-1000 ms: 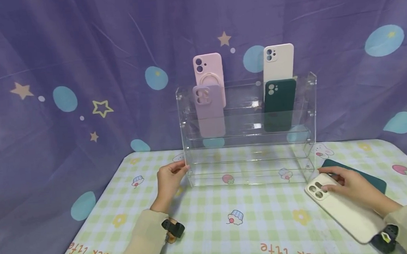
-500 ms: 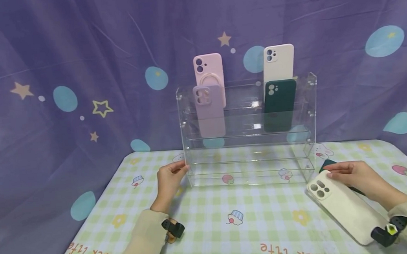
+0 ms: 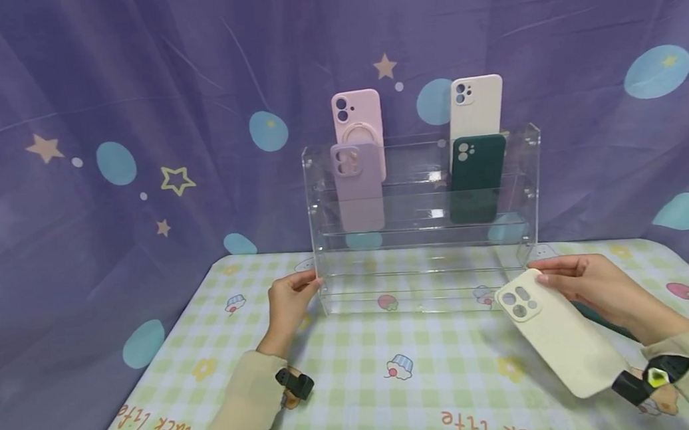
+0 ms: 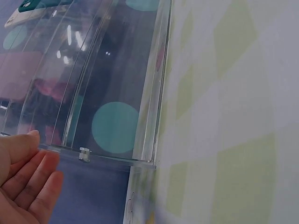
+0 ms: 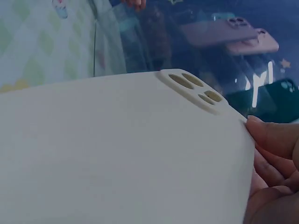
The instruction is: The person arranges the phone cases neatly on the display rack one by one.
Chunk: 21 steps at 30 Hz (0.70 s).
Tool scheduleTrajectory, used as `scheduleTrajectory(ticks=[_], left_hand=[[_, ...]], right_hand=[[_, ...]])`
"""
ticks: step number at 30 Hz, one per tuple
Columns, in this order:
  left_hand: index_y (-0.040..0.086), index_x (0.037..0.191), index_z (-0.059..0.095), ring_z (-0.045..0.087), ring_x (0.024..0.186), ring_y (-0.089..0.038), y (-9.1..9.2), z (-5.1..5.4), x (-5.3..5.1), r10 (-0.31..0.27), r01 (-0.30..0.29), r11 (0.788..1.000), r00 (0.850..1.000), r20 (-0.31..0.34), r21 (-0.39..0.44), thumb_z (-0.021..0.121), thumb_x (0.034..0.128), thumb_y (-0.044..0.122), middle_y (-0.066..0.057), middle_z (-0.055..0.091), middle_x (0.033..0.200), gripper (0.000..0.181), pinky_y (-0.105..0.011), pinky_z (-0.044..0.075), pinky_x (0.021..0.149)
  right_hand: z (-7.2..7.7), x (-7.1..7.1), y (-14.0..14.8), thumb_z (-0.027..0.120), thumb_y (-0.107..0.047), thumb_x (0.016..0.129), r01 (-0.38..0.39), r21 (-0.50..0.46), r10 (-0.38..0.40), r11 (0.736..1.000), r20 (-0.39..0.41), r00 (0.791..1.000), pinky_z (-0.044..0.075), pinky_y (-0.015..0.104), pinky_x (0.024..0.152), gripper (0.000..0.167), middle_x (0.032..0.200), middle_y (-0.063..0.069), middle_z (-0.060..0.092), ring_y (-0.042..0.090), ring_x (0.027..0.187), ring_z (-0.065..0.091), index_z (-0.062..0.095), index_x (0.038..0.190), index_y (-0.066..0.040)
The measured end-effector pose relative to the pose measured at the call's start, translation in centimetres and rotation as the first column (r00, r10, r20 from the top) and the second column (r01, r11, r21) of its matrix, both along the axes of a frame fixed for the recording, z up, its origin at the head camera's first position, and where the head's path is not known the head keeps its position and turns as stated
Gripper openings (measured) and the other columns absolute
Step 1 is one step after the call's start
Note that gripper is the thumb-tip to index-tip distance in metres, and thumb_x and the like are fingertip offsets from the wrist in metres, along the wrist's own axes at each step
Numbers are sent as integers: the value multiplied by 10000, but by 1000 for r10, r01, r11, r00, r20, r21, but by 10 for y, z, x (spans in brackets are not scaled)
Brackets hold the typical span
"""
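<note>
My right hand [image 3: 610, 293] pinches a cream phone case [image 3: 560, 343] by its upper edge, beside the camera cutouts. The case is tilted and raised off the table; in the right wrist view the same case [image 5: 126, 149] fills much of the picture, thumb on its corner. A clear acrylic tiered display stand [image 3: 424, 261] stands at the back of the table. My left hand [image 3: 287, 307] grips its left side edge between thumb and fingers, as the left wrist view also shows. A dark green phone case [image 3: 605, 321] lies partly hidden behind my right hand.
On the stand's left, a lilac phone case [image 3: 359, 190] stands before a pink one [image 3: 358, 109]. At right, a dark green case [image 3: 478, 173] stands before a white one [image 3: 476, 109]. A checked cloth [image 3: 344, 375] covers the table; a purple curtain [image 3: 191, 86] hangs behind.
My right hand has lifted the cream case off the table and moved it leftward towards the stand. The left hand keeps its place on the stand's edge.
</note>
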<state>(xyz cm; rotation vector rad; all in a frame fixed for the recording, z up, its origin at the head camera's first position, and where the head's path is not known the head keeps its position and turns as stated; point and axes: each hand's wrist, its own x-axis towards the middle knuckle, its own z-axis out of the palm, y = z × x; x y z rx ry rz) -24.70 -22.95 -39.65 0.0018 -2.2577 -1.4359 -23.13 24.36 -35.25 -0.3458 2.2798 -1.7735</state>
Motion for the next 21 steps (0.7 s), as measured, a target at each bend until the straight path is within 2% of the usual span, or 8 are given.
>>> scheduleTrajectory(ticks=[3, 5, 7, 10, 12, 17, 21], left_hand=[[1, 966, 734, 682, 777, -192, 0, 0, 0, -4, 4, 1000, 1000, -3, -4, 755, 802, 115, -142, 722, 891, 200, -205, 524, 677], [-2, 975, 731, 681, 780, -191, 0, 0, 0, 0, 0, 1000, 1000, 2, -8, 754, 804, 116, -141, 722, 896, 209, -213, 526, 679], [-6, 983, 728, 680, 781, -179, 0, 0, 0, 5, -5, 1000, 1000, 10, -12, 753, 805, 121, -139, 722, 904, 220, -207, 523, 679], [-10, 993, 725, 673, 775, -163, -1, 0, 0, 13, -12, 1000, 1000, 23, -13, 752, 808, 130, -136, 722, 913, 233, -186, 509, 664], [-16, 988, 724, 672, 771, -170, -1, 0, 0, 14, -14, 1000, 1000, 16, -12, 754, 806, 128, -144, 720, 913, 234, -168, 498, 654], [-15, 968, 729, 676, 782, -223, 0, 1, 2, 12, -12, 1000, 1000, -1, -10, 758, 799, 111, -160, 717, 908, 212, -147, 485, 640], [-23, 964, 728, 676, 781, -224, 1, 1, 1, 0, 0, 1000, 1000, -10, -10, 756, 799, 102, -166, 716, 909, 208, -143, 484, 642]], right_hand=[[10, 0, -17, 591, -149, 940, -9, -51, 8, 999, -31, 999, 553, 283, 654, 210, 976, -99, 703, 86, 856, 666, 668, 1088, -277], [17, -1, -30, 599, -174, 936, -5, -66, 2, 998, -57, 998, 550, 272, 667, 210, 980, -102, 700, 80, 864, 663, 660, 1120, -255], [25, -1, -44, 613, -208, 929, 14, -64, -19, 998, -78, 997, 548, 266, 699, 285, 985, -122, 690, 69, 885, 657, 625, 1209, -156], [35, -3, -65, 626, -220, 920, 39, -75, -47, 996, -114, 992, 541, 257, 739, 482, 979, -149, 681, 52, 906, 648, 506, 1312, 32], [40, -6, -79, 628, -209, 919, 45, -102, -58, 994, -127, 990, 537, 247, 747, 534, 974, -152, 681, 47, 910, 643, 457, 1322, 98], [52, -13, -109, 630, -141, 914, 62, -227, -100, 972, -159, 982, 534, 223, 739, 444, 930, -118, 686, 49, 869, 644, 507, 1277, 83], [64, -21, -128, 623, -46, 900, 57, -384, -132, 921, -171, 976, 538, 218, 721, 235, 906, -66, 686, 68, 839, 648, 616, 1134, -24]])
